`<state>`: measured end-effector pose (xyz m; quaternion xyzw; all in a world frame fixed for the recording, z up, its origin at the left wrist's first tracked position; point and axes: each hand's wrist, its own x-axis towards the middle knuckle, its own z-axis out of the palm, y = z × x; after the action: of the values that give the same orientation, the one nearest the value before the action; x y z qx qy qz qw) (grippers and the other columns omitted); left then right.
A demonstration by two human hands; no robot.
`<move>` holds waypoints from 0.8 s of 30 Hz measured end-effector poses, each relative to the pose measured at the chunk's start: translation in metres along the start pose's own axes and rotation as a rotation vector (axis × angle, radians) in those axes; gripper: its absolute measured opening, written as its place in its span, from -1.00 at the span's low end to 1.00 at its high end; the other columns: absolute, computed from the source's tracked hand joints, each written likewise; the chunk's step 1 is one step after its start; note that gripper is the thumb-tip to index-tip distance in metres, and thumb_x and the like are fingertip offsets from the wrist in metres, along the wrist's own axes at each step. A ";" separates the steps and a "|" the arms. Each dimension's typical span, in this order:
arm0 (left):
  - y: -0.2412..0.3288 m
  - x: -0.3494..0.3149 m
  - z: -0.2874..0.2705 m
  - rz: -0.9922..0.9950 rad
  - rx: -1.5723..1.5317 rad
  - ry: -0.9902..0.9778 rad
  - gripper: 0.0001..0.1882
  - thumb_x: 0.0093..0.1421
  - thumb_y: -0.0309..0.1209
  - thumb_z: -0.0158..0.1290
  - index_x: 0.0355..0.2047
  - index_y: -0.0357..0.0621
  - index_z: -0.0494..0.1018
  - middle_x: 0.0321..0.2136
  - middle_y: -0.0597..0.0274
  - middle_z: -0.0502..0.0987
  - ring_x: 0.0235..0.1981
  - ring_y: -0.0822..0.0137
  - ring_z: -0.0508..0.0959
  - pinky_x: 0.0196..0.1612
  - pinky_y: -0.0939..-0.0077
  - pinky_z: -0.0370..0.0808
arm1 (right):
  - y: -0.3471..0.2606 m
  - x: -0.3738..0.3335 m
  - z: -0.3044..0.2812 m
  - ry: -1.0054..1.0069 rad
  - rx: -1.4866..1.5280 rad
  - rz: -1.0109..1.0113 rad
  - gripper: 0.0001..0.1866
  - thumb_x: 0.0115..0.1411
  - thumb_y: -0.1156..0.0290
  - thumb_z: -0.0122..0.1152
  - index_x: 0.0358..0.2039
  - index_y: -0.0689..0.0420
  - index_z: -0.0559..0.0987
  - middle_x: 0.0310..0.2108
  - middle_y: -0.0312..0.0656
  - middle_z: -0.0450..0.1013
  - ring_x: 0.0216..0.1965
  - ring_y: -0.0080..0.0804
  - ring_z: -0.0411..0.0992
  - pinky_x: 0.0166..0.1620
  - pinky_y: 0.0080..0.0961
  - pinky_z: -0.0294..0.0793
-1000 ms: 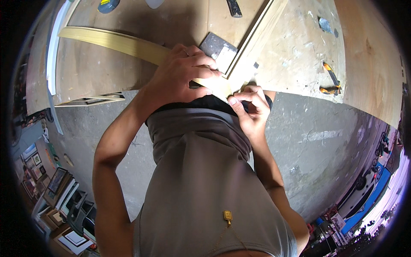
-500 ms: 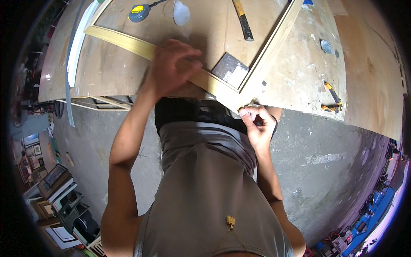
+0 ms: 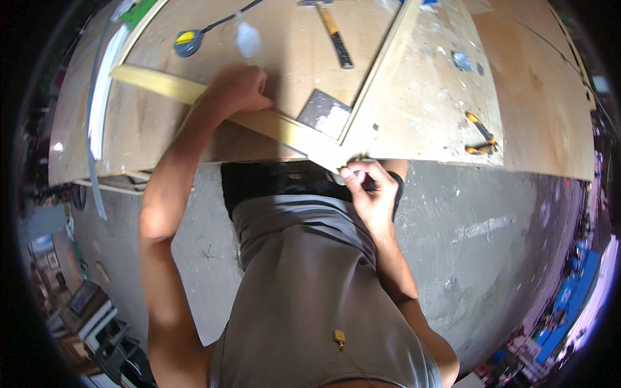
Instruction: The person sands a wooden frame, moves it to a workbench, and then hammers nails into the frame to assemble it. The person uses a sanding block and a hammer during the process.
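Note:
A pale wooden frame [image 3: 284, 131] lies on the worktable with one corner at the near edge. Against the inside of that corner rests a dark square plate [image 3: 320, 111]. Above the frame's left strip is my left hand [image 3: 238, 89], fingers bent and thumb apart, with nothing visible between them. My right hand [image 3: 374, 187] is at the near corner, thumb and forefinger pinched together. What they grip is too small to make out. Beyond the frame's left strip lie a hammer [image 3: 336, 39] with a yellow-and-black handle and a translucent white bottle [image 3: 248, 40].
A tape measure [image 3: 187, 43] lies at the far left. Orange-and-black pliers [image 3: 480, 134] sit near the table's right front edge. Long white strips [image 3: 103, 97] run along the left side. A grey floor [image 3: 466, 258] lies below the table [image 3: 433, 123].
My left hand has drawn its fingers in and shifted left and slightly farther over the strip. The right hand keeps its pinch at the corner. The whole view has shifted, showing the hammer's head.

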<state>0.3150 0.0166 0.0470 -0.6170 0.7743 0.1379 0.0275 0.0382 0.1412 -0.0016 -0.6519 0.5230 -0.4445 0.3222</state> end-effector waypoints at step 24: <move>0.100 0.014 -0.019 0.625 -0.523 0.596 -0.76 -0.10 -0.49 0.19 -0.35 -0.19 0.53 -0.44 0.14 0.53 -0.38 0.18 0.51 -0.24 0.41 0.43 | -0.015 0.124 -0.024 -0.275 0.945 0.198 -0.84 0.06 0.64 0.16 -0.29 0.34 0.53 -0.39 -0.10 0.53 -0.41 -0.53 0.47 -0.30 -0.66 0.46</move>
<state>0.2174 0.0191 0.0799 -0.3545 0.8357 0.1471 -0.3928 0.0290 0.0261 0.0517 -0.4345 0.2769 -0.5101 0.6888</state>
